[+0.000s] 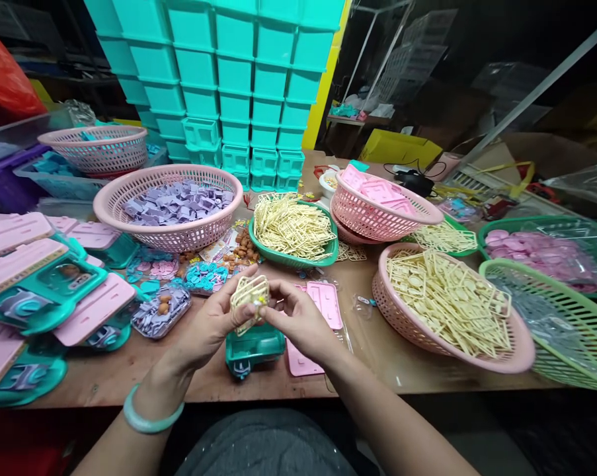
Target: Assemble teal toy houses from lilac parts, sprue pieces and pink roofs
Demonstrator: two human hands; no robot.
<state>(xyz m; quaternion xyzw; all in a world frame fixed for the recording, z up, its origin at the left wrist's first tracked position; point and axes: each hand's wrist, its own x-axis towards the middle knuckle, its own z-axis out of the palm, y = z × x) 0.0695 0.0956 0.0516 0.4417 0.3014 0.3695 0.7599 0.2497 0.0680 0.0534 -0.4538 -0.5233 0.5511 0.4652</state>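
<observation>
Between my two hands is a cream plastic lattice frame (249, 295), held up above the table. My left hand (217, 316) grips its left side, thumb across the front. At its right edge, the fingertips of my right hand (298, 318) pinch together near a small yellow and white bit (260, 301), too small to name. Just below sits a teal plastic toy body (256, 347) with a grey fitting at its front. Flat pink panels (322, 304) lie beside it, partly behind my right hand.
Cream frames fill a green basket (334, 246) ahead and a pink basket (523, 350) at right. Purple parts lie in another pink basket (102, 201). Pink-topped teal toys (97, 307) are piled at left. Stacked teal boxes (233, 73) rise behind; the table's front edge is near me.
</observation>
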